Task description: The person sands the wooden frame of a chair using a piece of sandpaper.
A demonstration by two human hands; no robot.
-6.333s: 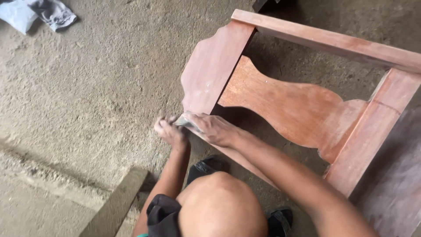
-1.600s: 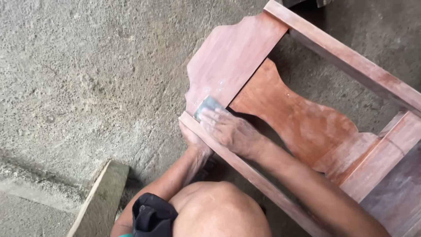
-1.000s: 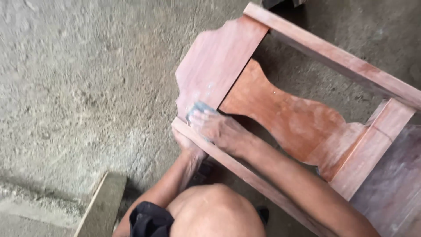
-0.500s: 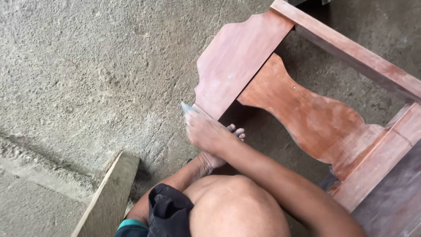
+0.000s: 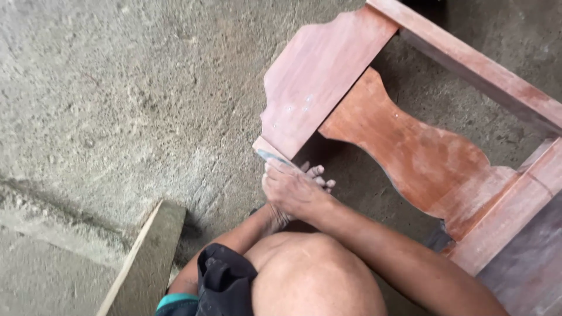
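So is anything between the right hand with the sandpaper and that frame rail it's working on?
Nothing visible. The right hand presses the sandpaper straight against the rail. The left hand's fingers show just behind it, under the right hand, not in between.

Woodworking workshop, rough dusty concrete floor point(image 5: 117, 99), unfinished reddish wooden furniture frame point(image 5: 328, 70), loose timber plank point(image 5: 146, 263)
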